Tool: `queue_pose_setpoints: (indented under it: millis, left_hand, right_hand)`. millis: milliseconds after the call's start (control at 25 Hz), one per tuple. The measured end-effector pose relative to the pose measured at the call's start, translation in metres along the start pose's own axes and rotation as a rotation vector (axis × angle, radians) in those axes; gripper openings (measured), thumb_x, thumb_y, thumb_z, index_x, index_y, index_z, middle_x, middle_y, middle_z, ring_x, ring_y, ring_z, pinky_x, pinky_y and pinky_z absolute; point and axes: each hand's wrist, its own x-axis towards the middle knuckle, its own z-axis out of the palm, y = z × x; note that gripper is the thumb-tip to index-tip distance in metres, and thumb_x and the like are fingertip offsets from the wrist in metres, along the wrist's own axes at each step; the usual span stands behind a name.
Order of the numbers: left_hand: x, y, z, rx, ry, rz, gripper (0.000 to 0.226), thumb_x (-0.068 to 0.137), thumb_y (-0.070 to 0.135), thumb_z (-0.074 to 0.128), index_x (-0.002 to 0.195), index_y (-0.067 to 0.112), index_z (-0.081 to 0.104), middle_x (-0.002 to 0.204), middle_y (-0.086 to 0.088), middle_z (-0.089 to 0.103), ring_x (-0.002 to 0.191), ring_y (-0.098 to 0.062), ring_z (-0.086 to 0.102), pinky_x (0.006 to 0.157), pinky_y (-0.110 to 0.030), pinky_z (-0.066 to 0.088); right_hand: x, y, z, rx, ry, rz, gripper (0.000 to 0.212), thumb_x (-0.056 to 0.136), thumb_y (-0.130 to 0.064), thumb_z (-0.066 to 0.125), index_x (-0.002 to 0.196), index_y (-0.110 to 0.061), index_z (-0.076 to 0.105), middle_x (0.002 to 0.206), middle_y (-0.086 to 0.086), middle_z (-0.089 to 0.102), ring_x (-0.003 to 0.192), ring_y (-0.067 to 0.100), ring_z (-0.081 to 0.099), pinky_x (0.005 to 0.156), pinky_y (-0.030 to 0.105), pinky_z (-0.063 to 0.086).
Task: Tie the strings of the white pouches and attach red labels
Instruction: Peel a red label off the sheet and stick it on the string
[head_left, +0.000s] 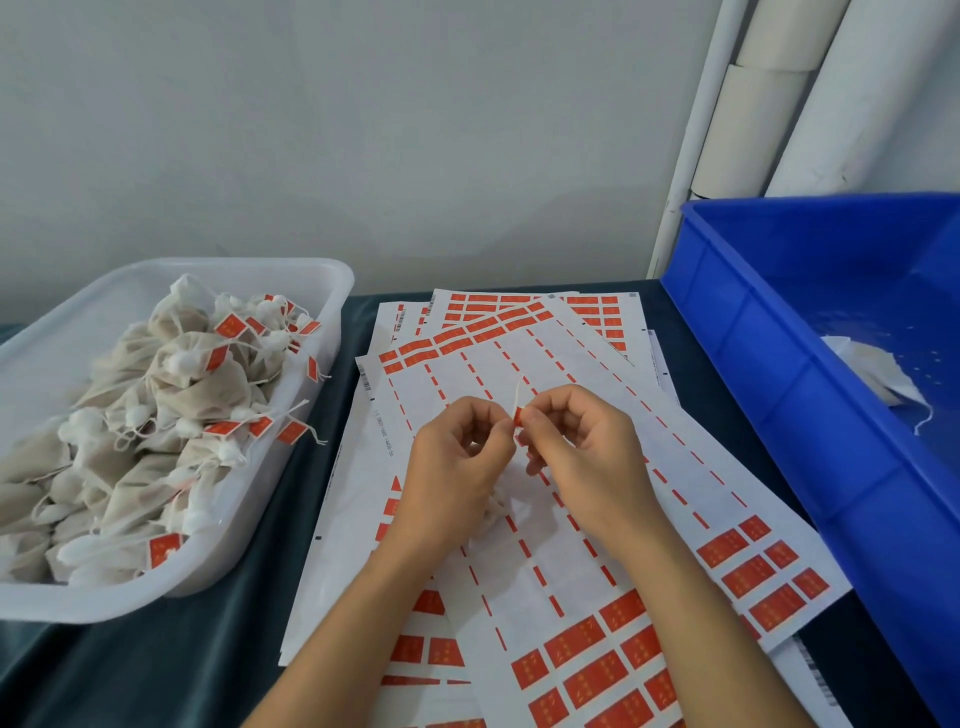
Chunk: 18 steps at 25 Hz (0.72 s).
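Small printed number ran along the left edge of a label sheet (383, 431), too blurred to read, barcodes on sheet margins likewise illegible

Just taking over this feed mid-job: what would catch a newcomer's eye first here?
Both hands meet at the centre, the left hand and right hand pinching a red label onto a white string above label sheets. At left, a white tray holds labelled pouches; at right stands a blue bin.
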Motion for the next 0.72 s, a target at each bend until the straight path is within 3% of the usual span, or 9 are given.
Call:
queue_pose_setpoints:
  millis: [120, 280, 440, 640, 720]
  left_hand:
    - [-0.001, 0.0, -0.002, 0.008, -0.012, 0.019, 0.012, 0.101, 0.017, 0.063, 0.093, 0.023, 0.07, 0.084, 0.007, 0.072, 0.083, -0.018, 0.069, 0.073, -0.028, 0.06]
    - [-0.007, 0.004, -0.006, 0.068, -0.036, 0.034, 0.008, 0.101, 0.025, 0.064, 0.097, 0.031, 0.068, 0.09, 0.016, 0.07, 0.087, -0.007, 0.068, 0.071, -0.017, 0.056]
    - [-0.021, -0.002, -0.021, 0.371, -0.048, 0.013, 0.014, 0.096, 0.043, 0.068, 0.109, 0.042, 0.062, 0.102, 0.022, 0.063, 0.095, -0.001, 0.063, 0.074, -0.017, 0.055]
    - [-0.038, -0.003, -0.037, 0.454, 0.012, 0.011, 0.003, 0.098, 0.047, 0.065, 0.099, 0.045, 0.067, 0.092, 0.028, 0.066, 0.095, 0.014, 0.059, 0.069, -0.001, 0.047]
    - [-0.039, 0.005, -0.046, 0.444, 0.069, 0.024, 0.003, 0.097, 0.048, 0.066, 0.099, 0.047, 0.068, 0.09, 0.032, 0.067, 0.092, 0.015, 0.061, 0.067, -0.005, 0.052]
  right_hand:
    - [0.0, 0.001, -0.001, 0.035, -0.052, 0.016, 0.006, 0.098, -0.027, 0.068, 0.103, -0.029, 0.072, 0.088, -0.013, 0.073, 0.084, 0.01, 0.073, 0.063, 0.022, 0.06]
    - [-0.001, 0.0, -0.002, -0.019, -0.042, -0.022, 0.009, 0.099, -0.023, 0.067, 0.095, -0.03, 0.071, 0.083, -0.015, 0.072, 0.082, 0.008, 0.072, 0.061, 0.016, 0.057]
    - [0.001, -0.002, 0.0, 0.024, -0.001, -0.014, 0.007, 0.098, -0.023, 0.069, 0.096, -0.029, 0.072, 0.084, -0.014, 0.075, 0.081, 0.009, 0.073, 0.06, 0.016, 0.057]
    - [-0.004, -0.007, 0.003, 0.009, -0.014, -0.016, 0.006, 0.098, -0.031, 0.068, 0.098, -0.035, 0.072, 0.087, -0.021, 0.075, 0.082, 0.003, 0.073, 0.06, 0.013, 0.055]
    - [-0.006, -0.009, 0.004, -0.009, -0.032, -0.021, 0.005, 0.098, -0.033, 0.067, 0.098, -0.037, 0.071, 0.088, -0.023, 0.074, 0.084, 0.002, 0.072, 0.062, 0.013, 0.056]
